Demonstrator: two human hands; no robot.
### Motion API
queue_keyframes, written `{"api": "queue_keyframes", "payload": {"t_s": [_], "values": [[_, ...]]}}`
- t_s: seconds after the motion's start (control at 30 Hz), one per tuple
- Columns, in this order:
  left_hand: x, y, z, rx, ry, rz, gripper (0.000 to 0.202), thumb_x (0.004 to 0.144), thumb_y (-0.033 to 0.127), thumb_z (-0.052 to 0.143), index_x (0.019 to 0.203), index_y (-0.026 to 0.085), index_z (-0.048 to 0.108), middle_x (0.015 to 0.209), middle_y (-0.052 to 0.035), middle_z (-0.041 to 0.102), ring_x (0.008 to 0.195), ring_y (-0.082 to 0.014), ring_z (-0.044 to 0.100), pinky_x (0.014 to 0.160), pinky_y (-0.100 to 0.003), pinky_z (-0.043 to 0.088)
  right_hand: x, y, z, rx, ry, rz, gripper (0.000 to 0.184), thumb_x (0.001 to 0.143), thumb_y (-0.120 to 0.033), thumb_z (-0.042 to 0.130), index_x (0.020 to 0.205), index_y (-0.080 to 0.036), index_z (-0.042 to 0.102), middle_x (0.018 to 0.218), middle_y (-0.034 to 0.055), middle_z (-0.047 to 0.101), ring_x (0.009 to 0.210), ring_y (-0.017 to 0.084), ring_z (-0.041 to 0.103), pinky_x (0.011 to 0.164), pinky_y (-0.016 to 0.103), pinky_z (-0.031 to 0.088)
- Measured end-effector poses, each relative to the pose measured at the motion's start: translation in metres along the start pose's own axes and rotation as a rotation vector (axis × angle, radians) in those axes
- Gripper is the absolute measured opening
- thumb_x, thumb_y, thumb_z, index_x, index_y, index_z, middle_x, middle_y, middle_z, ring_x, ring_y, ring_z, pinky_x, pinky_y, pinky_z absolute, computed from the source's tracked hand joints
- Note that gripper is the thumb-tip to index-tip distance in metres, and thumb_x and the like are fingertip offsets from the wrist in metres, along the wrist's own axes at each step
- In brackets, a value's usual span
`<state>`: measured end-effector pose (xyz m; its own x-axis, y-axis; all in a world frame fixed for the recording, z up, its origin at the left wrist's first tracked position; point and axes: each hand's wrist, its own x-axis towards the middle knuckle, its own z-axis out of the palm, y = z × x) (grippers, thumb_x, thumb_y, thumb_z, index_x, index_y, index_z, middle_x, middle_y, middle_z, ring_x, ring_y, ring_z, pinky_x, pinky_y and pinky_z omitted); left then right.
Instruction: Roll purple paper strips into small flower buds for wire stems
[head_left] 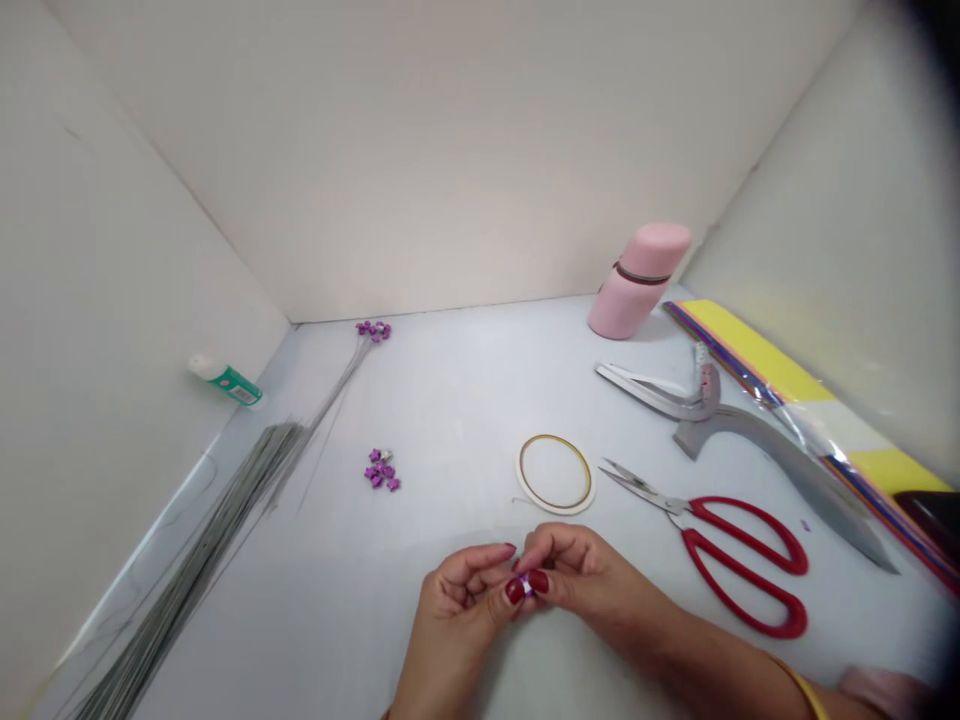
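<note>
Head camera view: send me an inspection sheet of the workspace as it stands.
Surface: white board.
Job's things: small purple piece; tape roll and loose purple flowers lie nearby.
Clutter: red-handled scissors, grey wire bundle, pink cylinder, small bottle, coloured sheets.
Grips: left hand and right hand both pinch the purple piece.
Cables: nothing seen.
Surroundings: white walls behind and beside the board.
</note>
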<state>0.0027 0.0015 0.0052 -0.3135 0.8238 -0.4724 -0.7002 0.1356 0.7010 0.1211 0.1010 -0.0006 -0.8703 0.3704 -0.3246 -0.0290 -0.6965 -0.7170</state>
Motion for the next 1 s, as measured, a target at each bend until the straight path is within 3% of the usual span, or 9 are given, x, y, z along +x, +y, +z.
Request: {"api": "queue_keyframes", "payload": {"t_s": [0.4, 0.5, 0.6, 0.73, 0.8, 0.87, 0.9, 0.93, 1.0], "values": [[-0.007, -0.004, -0.001, 0.109, 0.028, 0.192, 0.022, 0.064, 0.016, 0.074, 0.085, 0.014, 0.066, 0.069, -0.0043, 0.072, 0.064, -0.0131, 0.066, 0.067, -0.024, 0.05, -0.003, -0.002, 0.006, -0.171, -0.004, -0.088, 0.016, 0.075, -0.028, 0.067, 0.084, -0.016, 0.063, 0.074, 0.0011, 0.063, 0.07, 0.011, 0.056, 0.071, 0.023, 0.042], [-0.005, 0.0, -0.003, 0.105, 0.062, 0.23, 0.024, 0.068, 0.015, 0.07, 0.091, 0.015, 0.064, 0.075, -0.0031, 0.072, 0.069, -0.0116, 0.065, 0.072, -0.023, 0.049, -0.013, 0.002, 0.004, -0.434, 0.05, -0.2, 0.023, 0.081, -0.031, 0.058, 0.101, -0.02, 0.059, 0.085, 0.0032, 0.062, 0.081, 0.015, 0.056, 0.078, 0.029, 0.043], [-0.002, 0.004, -0.003, 0.107, 0.07, 0.253, 0.023, 0.071, 0.018, 0.068, 0.093, 0.016, 0.063, 0.077, -0.0027, 0.071, 0.072, -0.0113, 0.064, 0.075, -0.024, 0.048, -0.031, 0.006, -0.001, -0.858, 0.039, -0.346, 0.026, 0.086, -0.027, 0.049, 0.111, -0.02, 0.055, 0.098, 0.0081, 0.06, 0.093, 0.019, 0.054, 0.085, 0.034, 0.042], [-0.001, 0.005, -0.002, 0.136, 0.038, 0.269, 0.026, 0.067, 0.018, 0.071, 0.091, 0.015, 0.065, 0.074, -0.0024, 0.07, 0.068, -0.0104, 0.064, 0.073, -0.023, 0.048, -0.062, 0.007, 0.002, -1.218, -0.25, -0.457, 0.036, 0.084, -0.018, 0.048, 0.119, -0.021, 0.054, 0.12, 0.0121, 0.054, 0.114, 0.024, 0.044, 0.098, 0.041, 0.032], [-0.002, 0.005, -0.001, 0.15, 0.025, 0.279, 0.027, 0.066, 0.019, 0.072, 0.091, 0.014, 0.065, 0.073, -0.0029, 0.07, 0.067, -0.0105, 0.064, 0.073, -0.023, 0.048, -0.078, 0.007, 0.007, -1.256, -0.465, -0.387, 0.038, 0.082, -0.017, 0.05, 0.119, -0.024, 0.055, 0.118, 0.0099, 0.057, 0.113, 0.024, 0.046, 0.101, 0.044, 0.026], [-0.003, 0.004, -0.001, 0.161, 0.015, 0.291, 0.027, 0.067, 0.02, 0.071, 0.092, 0.014, 0.064, 0.074, -0.0033, 0.07, 0.069, -0.011, 0.064, 0.074, -0.024, 0.047, -0.09, 0.008, 0.007, -1.197, -0.597, -0.234, 0.026, 0.083, -0.022, 0.051, 0.105, -0.024, 0.064, 0.099, 0.0076, 0.067, 0.095, 0.022, 0.058, 0.095, 0.041, 0.033], [-0.004, 0.003, -0.002, 0.166, 0.01, 0.298, 0.027, 0.067, 0.02, 0.071, 0.093, 0.014, 0.064, 0.075, -0.0033, 0.07, 0.069, -0.0111, 0.064, 0.075, -0.024, 0.047, -0.094, 0.009, 0.005, -1.133, -0.576, -0.154, 0.021, 0.084, -0.026, 0.05, 0.094, -0.022, 0.068, 0.083, 0.0066, 0.069, 0.08, 0.019, 0.062, 0.085, 0.036, 0.042], [-0.005, 0.002, -0.002, 0.171, 0.005, 0.304, 0.027, 0.067, 0.021, 0.071, 0.093, 0.014, 0.064, 0.075, -0.0033, 0.07, 0.07, -0.0112, 0.064, 0.075, -0.024, 0.047, -0.097, 0.01, 0.002, -1.062, -0.471, -0.088, 0.025, 0.085, -0.031, 0.048, 0.084, -0.019, 0.07, 0.069, 0.0057, 0.067, 0.065, 0.016, 0.062, 0.071, 0.03, 0.047], [-0.008, 0.001, -0.002, 0.184, -0.005, 0.314, 0.027, 0.068, 0.021, 0.07, 0.093, 0.014, 0.064, 0.076, -0.0033, 0.07, 0.07, -0.011, 0.064, 0.075, -0.024, 0.046, -0.098, 0.01, -0.009, -0.912, -0.132, -0.062, 0.032, 0.084, -0.039, 0.048, 0.076, -0.014, 0.067, 0.052, 0.0029, 0.059, 0.047, 0.013, 0.054, 0.049, 0.024, 0.043]]}}
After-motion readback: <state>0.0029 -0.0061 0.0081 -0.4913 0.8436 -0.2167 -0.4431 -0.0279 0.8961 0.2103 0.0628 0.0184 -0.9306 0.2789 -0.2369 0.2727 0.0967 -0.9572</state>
